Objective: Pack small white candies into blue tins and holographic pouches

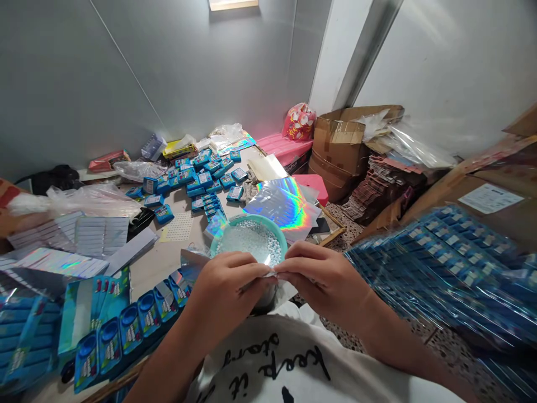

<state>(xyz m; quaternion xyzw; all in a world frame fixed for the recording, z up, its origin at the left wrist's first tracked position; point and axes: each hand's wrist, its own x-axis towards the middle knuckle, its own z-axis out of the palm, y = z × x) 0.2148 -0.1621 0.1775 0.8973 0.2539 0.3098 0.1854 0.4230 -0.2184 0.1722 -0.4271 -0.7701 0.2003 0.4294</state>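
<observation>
My left hand [235,282] and my right hand [321,274] meet in front of my body, both closed in a pinch. Between their fingertips is a thin, pale piece [271,273], mostly covered by the fingers, so its kind cannot be made out. Just beyond them stands a turquoise bowl [284,242] holding many small white pellets [247,236]. To the left of my left forearm, a row of blue flat packs [130,331] with round recesses at the top runs along the table edge.
A pile of small blue packs [205,179] covers the far table. Shiny holographic sheets [281,204] lie behind the bowl. Pale strips [100,235] and clear plastic lie left. On the right are wrapped stacks of blue packs [453,252] and a cardboard box [338,148].
</observation>
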